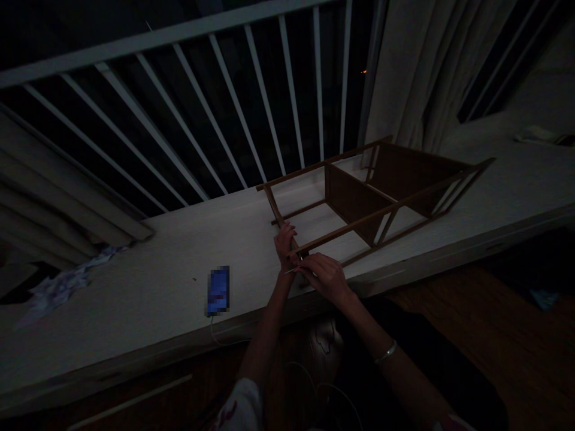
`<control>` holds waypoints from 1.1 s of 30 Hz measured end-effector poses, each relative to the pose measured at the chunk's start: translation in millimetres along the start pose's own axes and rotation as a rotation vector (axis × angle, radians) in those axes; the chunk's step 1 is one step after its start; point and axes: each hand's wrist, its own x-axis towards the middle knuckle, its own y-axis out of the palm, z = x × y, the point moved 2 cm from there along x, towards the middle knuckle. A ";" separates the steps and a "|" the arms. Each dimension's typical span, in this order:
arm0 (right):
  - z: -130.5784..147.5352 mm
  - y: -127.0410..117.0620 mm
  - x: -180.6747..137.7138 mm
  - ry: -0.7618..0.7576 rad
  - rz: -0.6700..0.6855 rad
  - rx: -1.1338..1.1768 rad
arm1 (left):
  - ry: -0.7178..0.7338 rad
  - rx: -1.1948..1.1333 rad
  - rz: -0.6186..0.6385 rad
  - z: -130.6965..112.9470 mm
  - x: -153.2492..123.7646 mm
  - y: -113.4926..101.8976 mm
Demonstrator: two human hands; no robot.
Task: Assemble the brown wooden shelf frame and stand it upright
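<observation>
A small brown wooden shelf frame (372, 197) lies on its side on a wide white window ledge (179, 263). My left hand (284, 240) is wrapped round the near end rail of the frame. My right hand (327, 276) is just beside it, fingers pinched on a thin pale stick-like tool (296, 270) whose tip points at the frame's near corner. A bracelet (386, 352) sits on my right wrist. The room is very dark.
A phone (218, 291) with a lit screen lies on the ledge left of my hands, a white cable (224, 341) running off its edge. White window bars (251, 102) stand behind. Curtains (417, 72) hang right and left. Crumpled cloth (67, 284) lies at the ledge's left end.
</observation>
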 end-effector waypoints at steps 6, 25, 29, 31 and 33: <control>2.8 -0.5 0.5 0.040 -0.029 0.023 | 0.003 0.005 0.003 3.3 0.3 0.5; 7.6 0.0 2.8 0.167 -0.161 0.209 | 0.017 0.003 -0.013 5.6 0.7 2.7; 5.6 -2.6 4.1 0.282 -0.214 0.280 | 0.022 0.006 -0.009 0.9 -1.0 1.4; 4.8 -2.9 4.6 0.331 -0.231 0.322 | 0.020 0.006 -0.012 -1.4 -1.3 0.8; 4.4 -2.7 5.1 0.375 -0.239 0.368 | 0.024 0.012 -0.016 -2.7 -1.2 0.5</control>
